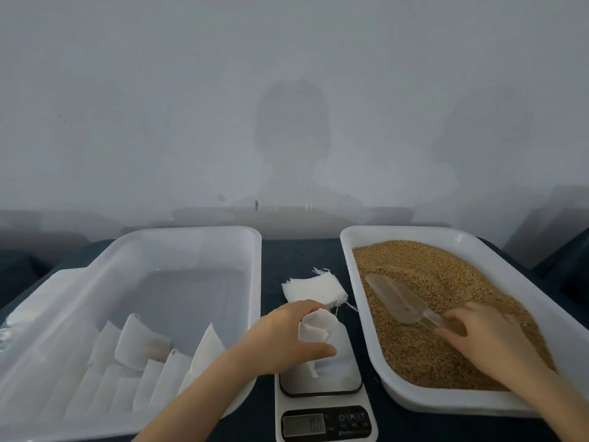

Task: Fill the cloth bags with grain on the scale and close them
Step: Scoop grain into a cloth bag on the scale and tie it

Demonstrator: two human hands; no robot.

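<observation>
The left hand grips 1 cloth bag around its upper part, standing it on the scale. The right hand lies at the handle of the clear scoop on the grain in the tray right of the scale. I cannot tell whether its fingers grip the handle. The bag looks light, soft and floppy, so hold its rim open. Spare bags lie just behind the scale.

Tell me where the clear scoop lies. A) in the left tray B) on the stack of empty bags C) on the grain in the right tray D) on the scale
C: the clear scoop lies on the grain in the right tray, right hand at its handle.
</observation>
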